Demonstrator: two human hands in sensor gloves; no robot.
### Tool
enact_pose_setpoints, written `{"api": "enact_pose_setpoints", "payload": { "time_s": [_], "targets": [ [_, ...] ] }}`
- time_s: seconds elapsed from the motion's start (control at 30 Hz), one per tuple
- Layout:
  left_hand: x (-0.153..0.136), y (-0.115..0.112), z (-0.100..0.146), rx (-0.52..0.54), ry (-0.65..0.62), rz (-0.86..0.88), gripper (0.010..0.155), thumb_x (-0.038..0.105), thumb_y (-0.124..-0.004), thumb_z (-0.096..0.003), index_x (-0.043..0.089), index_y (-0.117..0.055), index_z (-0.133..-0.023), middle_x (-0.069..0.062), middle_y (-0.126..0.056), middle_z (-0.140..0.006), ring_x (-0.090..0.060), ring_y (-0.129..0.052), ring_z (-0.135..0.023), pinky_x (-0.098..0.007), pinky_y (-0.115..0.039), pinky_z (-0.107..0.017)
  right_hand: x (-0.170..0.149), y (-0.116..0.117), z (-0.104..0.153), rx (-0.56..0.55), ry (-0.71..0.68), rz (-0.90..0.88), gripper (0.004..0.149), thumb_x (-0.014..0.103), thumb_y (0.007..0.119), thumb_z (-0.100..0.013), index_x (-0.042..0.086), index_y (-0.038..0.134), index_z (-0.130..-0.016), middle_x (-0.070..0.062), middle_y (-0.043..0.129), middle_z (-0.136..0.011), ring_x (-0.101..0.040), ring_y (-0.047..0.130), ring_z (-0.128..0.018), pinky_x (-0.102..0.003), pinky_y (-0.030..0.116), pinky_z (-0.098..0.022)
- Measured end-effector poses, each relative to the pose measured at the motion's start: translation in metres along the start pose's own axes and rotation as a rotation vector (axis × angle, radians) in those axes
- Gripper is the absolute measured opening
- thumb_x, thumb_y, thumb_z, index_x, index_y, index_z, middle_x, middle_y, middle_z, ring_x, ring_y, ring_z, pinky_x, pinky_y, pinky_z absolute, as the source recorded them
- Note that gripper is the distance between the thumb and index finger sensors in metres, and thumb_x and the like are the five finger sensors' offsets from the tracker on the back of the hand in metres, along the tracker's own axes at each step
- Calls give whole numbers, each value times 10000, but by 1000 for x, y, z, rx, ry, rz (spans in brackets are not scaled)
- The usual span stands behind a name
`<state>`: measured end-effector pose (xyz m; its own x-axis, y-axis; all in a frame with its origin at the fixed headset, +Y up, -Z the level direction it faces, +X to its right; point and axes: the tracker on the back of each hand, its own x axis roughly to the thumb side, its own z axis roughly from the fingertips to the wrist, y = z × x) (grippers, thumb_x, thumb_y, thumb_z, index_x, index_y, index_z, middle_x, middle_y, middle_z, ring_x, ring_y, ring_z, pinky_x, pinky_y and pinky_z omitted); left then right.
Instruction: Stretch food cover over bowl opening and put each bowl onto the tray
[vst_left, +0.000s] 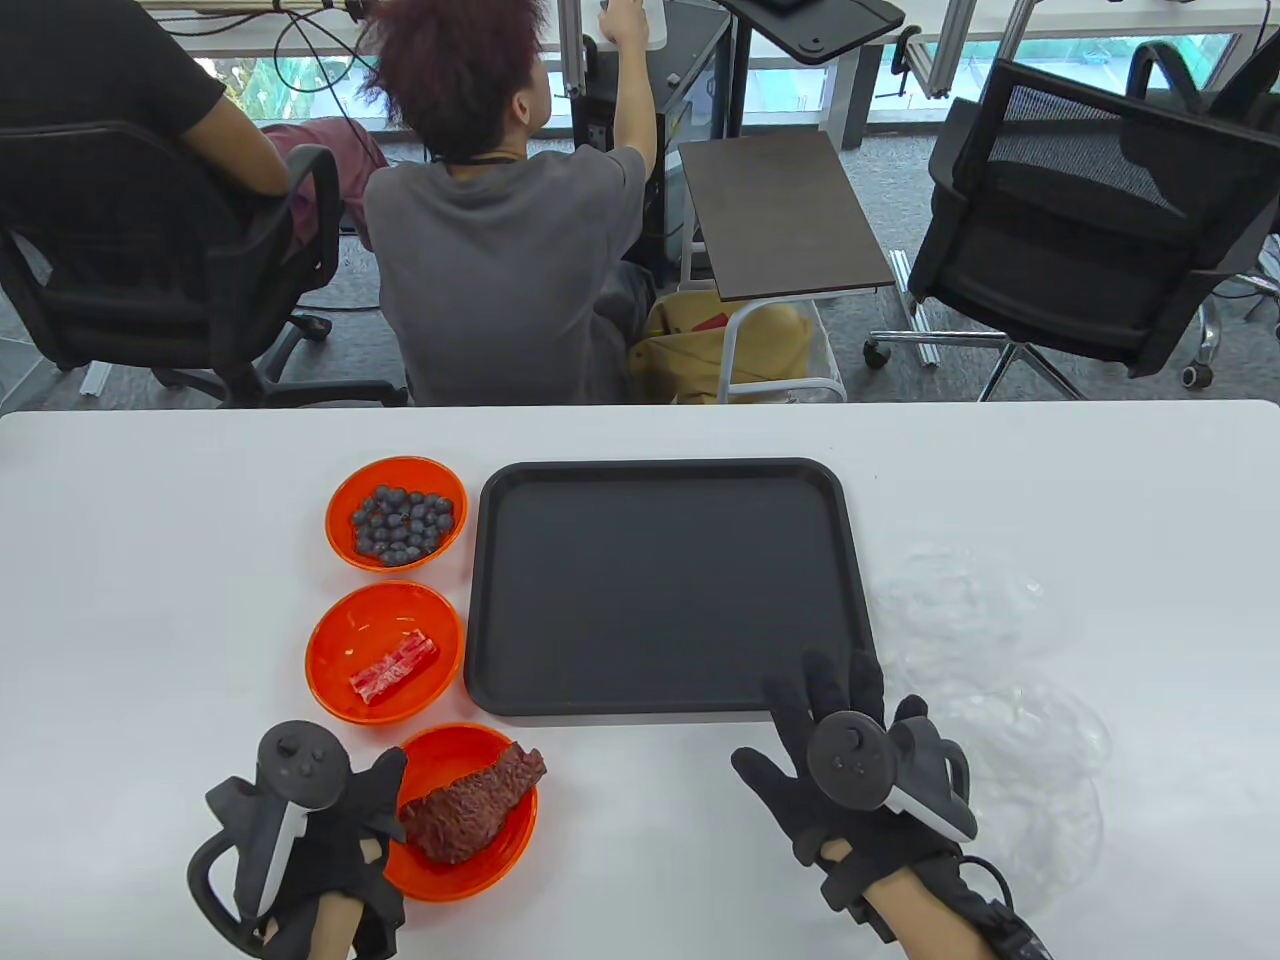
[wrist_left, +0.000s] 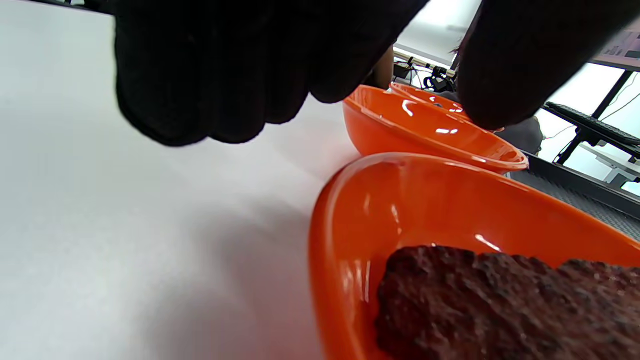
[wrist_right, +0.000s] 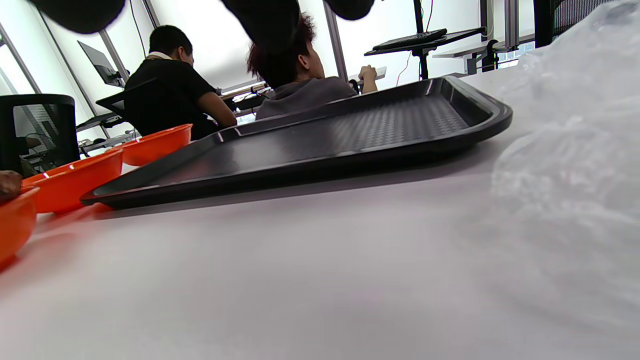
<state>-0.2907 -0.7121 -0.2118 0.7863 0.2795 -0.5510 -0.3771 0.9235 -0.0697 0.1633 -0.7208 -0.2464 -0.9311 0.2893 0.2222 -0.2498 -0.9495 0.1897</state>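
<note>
Three orange bowls stand in a column left of the black tray (vst_left: 660, 590). The far bowl (vst_left: 343, 497) holds blueberries, the middle bowl (vst_left: 345, 625) red strips, the near bowl (vst_left: 440, 885) a dark meat piece (vst_left: 470, 805). My left hand (vst_left: 350, 810) sits beside the near bowl's left rim with its thumb by the rim. Its fingers (wrist_left: 210, 85) hang loosely curled above the table and hold nothing. My right hand (vst_left: 830, 700) lies spread with straight fingers over the tray's near right corner. Clear food covers (vst_left: 1000, 700) lie crumpled to the right of the tray.
Beyond the table's far edge, two people sit with their backs to me, near office chairs and a small side table (vst_left: 780, 215). In the right wrist view the tray (wrist_right: 350, 135) lies ahead and the covers (wrist_right: 565, 150) are close on the right.
</note>
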Motion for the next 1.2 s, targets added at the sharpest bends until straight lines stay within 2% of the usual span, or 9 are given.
{"api": "enact_pose_setpoints", "payload": {
  "time_s": [0.1,0.43,0.53,0.67,0.9,1.03,1.2],
  "targets": [
    [-2,-9,-2,-85,-1,64,771,642,-908,-452,158,-771,-1037,-161,-870,-1029,-422,-1004,-824,-418,-989,-444,0,0,0,13,5,-5,891,756,544,-519,206,387,-1202,-195,196,-1216,-595,67,-1008,-832,174,-526],
    [2,-26,-9,-153,13,61,615,452,-929,-490,158,-794,-1012,-115,-949,-932,-379,-1072,-716,-383,-1018,-398,3,-1,1,6,-6,9,889,757,536,-519,207,389,-1202,-199,209,-1217,-599,70,-1006,-831,177,-526],
    [2,-26,-10,-133,18,67,536,370,-908,-499,149,-828,-981,-105,-989,-874,-356,-1109,-643,-351,-1036,-347,3,-1,1,4,-7,6,887,756,536,-519,210,385,-1202,-200,206,-1217,-597,69,-1007,-830,175,-526],
    [-1,-28,-13,-158,11,163,502,316,-900,-489,127,-853,-952,-118,-1011,-801,-343,-1133,-533,-327,-1052,-288,2,-1,1,8,-5,3,888,756,535,-518,210,386,-1202,-200,210,-1217,-596,67,-1007,-829,173,-528],
    [2,-17,-9,-145,-57,215,487,280,-897,-474,113,-884,-932,-148,-1009,-766,-370,-1107,-484,-334,-1056,-252,0,-4,2,-10,-1,-13,887,755,530,-516,210,390,-1201,-200,213,-1218,-590,69,-1011,-827,170,-530],
    [23,-10,2,-193,-156,255,485,282,-901,-476,118,-893,-933,-148,-1013,-766,-369,-1107,-483,-340,-1051,-247,-1,-5,1,-19,2,-18,889,755,523,-513,209,389,-1201,-200,211,-1218,-589,65,-1011,-827,166,-531],
    [73,-12,18,-255,-282,197,481,289,-903,-476,133,-900,-931,-141,-1017,-771,-367,-1109,-494,-343,-1051,-253,-4,-8,2,-40,8,-23,893,763,523,-506,224,372,-1201,-198,209,-1219,-590,61,-1012,-828,161,-532]
  ]
}}
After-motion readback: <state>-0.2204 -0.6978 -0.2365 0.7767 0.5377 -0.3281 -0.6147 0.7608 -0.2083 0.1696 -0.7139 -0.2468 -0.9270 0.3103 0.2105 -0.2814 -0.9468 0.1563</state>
